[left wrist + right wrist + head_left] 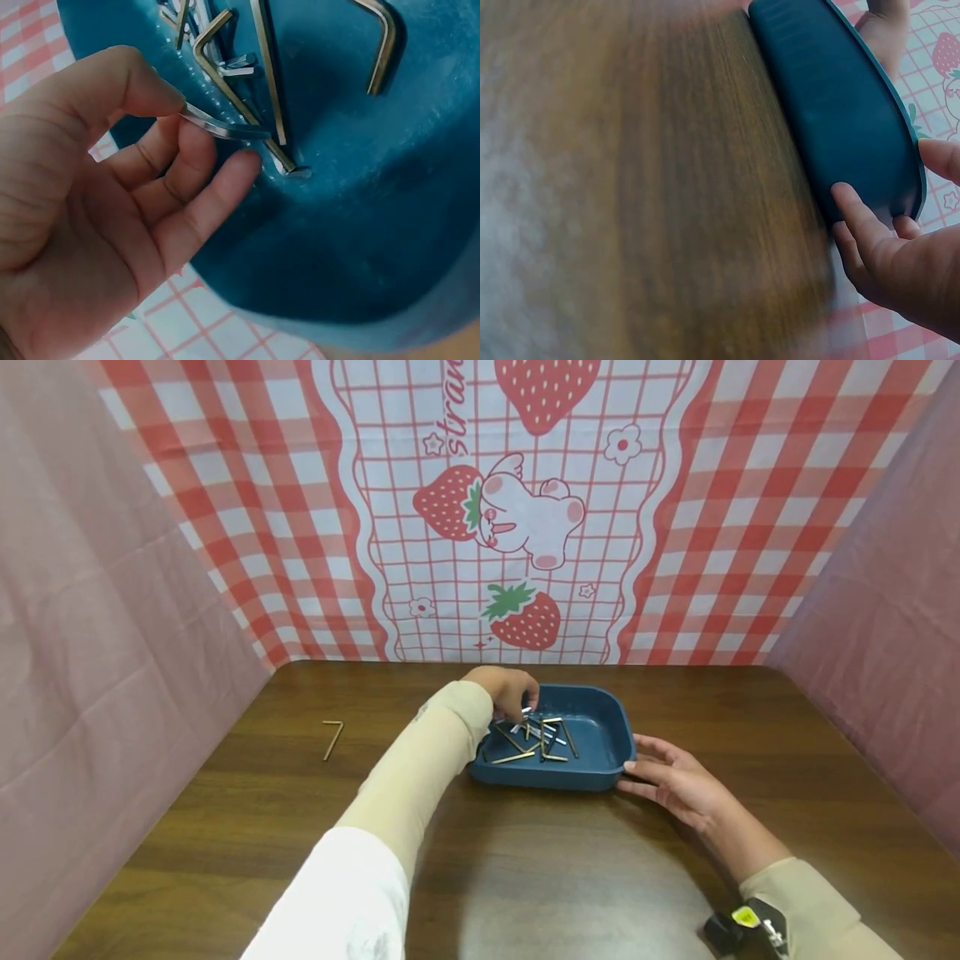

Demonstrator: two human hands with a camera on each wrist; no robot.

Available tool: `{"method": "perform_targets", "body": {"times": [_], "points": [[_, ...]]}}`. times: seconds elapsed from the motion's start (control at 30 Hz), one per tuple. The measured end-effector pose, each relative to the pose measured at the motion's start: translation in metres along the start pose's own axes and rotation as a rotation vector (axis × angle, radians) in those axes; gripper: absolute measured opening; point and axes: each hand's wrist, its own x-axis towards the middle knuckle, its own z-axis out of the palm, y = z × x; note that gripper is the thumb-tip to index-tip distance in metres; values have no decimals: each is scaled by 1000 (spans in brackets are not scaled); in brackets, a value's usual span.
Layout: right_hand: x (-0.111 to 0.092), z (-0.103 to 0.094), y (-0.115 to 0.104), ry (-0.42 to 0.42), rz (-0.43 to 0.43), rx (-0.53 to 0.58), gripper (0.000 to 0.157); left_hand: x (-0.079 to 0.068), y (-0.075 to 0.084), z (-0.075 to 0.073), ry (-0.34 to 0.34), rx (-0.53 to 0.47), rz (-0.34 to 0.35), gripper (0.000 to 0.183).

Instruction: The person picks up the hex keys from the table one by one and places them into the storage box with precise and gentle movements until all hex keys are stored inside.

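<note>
My left hand [504, 687] reaches over the left part of a blue tray [600, 737]. In the left wrist view, its thumb and fingers pinch a silver hex key [225, 131] close over the tray floor. Several brass-coloured and silver hex keys [513, 758] lie in a loose heap beneath it. My right hand [678, 781] holds the tray's near right corner. The right wrist view shows its thumb at the rim and other fingertips [843, 193] against the outer wall.
One brass-coloured hex key [334, 740] lies apart on the brown wooden table [225, 827], well left of the tray. A red-and-white strawberry cloth [480, 602] hangs behind, with pink cloth [885, 577] on both sides.
</note>
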Motion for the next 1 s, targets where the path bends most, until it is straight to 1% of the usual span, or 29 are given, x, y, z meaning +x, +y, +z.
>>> {"method": "perform_targets", "body": {"times": [0.17,0.3,0.37,0.43,0.57,0.63,0.83,1.0], "points": [[0,0,0,-2,3,6,71,0,-2,1,-68,86,-35,14],[0,0,-1,-5,3,4,71,-1,-4,0,-137,140,-68,18],[0,0,-2,-8,3,4,71,-2,-5,0,-155,153,-79,19],[0,0,-2,-9,5,5,72,-3,-5,0,-147,118,-95,20],[0,1,-3,-10,7,6,72,-8,-6,0,-91,-14,-125,19],[0,2,-3,-9,9,6,72,-11,-5,-1,-67,-50,-126,19],[-1,0,-3,-11,15,0,71,-14,-4,-7,-59,-51,-47,14],[0,0,-2,-14,13,4,71,-19,-3,-9,-49,-84,3,5]]}}
